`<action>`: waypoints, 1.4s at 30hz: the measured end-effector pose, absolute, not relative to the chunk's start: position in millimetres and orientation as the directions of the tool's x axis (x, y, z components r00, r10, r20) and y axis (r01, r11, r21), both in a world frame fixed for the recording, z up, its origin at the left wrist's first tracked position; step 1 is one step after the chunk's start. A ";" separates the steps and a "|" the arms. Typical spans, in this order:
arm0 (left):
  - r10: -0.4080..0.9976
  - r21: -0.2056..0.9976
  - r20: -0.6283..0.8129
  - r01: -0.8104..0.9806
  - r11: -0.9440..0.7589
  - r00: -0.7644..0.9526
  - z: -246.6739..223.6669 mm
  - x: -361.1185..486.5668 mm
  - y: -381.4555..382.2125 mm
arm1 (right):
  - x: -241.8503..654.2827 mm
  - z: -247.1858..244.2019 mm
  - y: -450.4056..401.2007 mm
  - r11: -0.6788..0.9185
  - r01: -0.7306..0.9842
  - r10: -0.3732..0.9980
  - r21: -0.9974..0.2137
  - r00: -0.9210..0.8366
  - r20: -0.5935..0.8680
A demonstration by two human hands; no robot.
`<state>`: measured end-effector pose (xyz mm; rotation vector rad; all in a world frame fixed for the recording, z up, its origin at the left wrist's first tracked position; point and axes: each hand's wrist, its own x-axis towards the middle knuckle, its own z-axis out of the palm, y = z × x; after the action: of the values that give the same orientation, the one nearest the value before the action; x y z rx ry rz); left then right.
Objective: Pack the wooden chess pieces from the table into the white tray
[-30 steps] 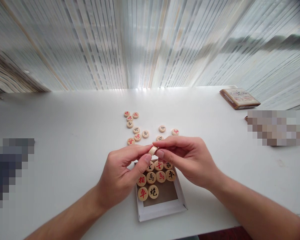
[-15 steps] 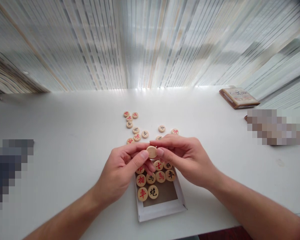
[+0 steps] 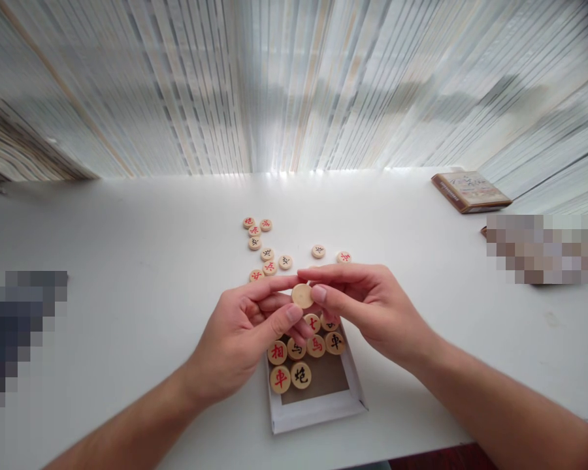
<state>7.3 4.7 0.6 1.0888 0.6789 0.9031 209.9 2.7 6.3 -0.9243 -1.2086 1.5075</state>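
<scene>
Between my two hands is a round wooden piece (image 3: 302, 296), its blank face towards me. My left hand (image 3: 255, 320) holds it from the left with thumb and fingers, and my right hand (image 3: 357, 297) pinches it from the right. Below them lies a white box (image 3: 318, 416) with rows of round pieces marked in red and black characters. Its front row has a red piece (image 3: 280, 378) and a black piece (image 3: 300, 375) at the left, with brown box floor to their right. My hands hide the box's far part.
Several loose pieces lie on the white table (image 3: 151, 261) beyond my hands, among them a black-marked one (image 3: 318, 250) and a red-marked one (image 3: 343, 257). A flat printed box (image 3: 473, 190) rests at the back right, near a pixelated patch. Striped curtains hang behind.
The held piece has tilted so more of its blank face shows. My left thumb has shifted slightly down and right, off the piece's left edge.
</scene>
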 end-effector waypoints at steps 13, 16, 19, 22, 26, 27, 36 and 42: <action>0.904 0.973 0.057 -0.228 0.046 0.424 -0.6 7.3 3.5 | 208.7 4.2 0.0 -0.271 -0.221 0.929 -0.937 -0.315 -0.194; 0.900 0.989 0.094 -0.147 -0.034 0.425 -4.4 5.5 1.0 | 207.0 4.8 -1.5 -0.329 -0.234 0.900 -0.915 -0.371 -0.229; 0.885 0.988 0.135 -0.123 -0.089 0.445 -6.1 5.1 -0.5 | 207.4 6.1 -2.4 -0.312 -0.218 0.908 -0.925 -0.355 -0.222; 0.885 0.986 0.136 -0.148 -0.077 0.445 -3.7 6.5 0.2 | 209.6 7.3 -1.9 -0.250 -0.170 0.920 -0.953 -0.348 -0.180; 0.903 0.986 0.105 -0.162 -0.039 0.418 -0.7 7.7 2.1 | 211.3 8.9 -0.7 -0.246 -0.156 0.914 -0.957 -0.365 -0.175; 0.904 0.986 0.107 -0.163 -0.042 0.414 -0.9 7.4 2.3 | 211.1 9.3 -0.6 -0.265 -0.165 0.907 -0.950 -0.376 -0.188; 0.900 0.976 0.216 -0.087 -0.198 0.378 -4.9 3.4 0.3 | 209.0 11.2 -1.9 -0.421 -0.247 0.844 -0.873 -0.460 -0.277; 0.887 0.970 0.244 -0.101 -0.222 0.392 -3.8 5.7 -0.1 | 210.0 10.0 -2.7 -0.418 -0.234 0.850 -0.878 -0.441 -0.287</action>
<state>5.7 -0.1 -3.8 1.5078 0.7359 1.0836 210.0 -2.7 10.0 -0.9917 -1.0298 1.9287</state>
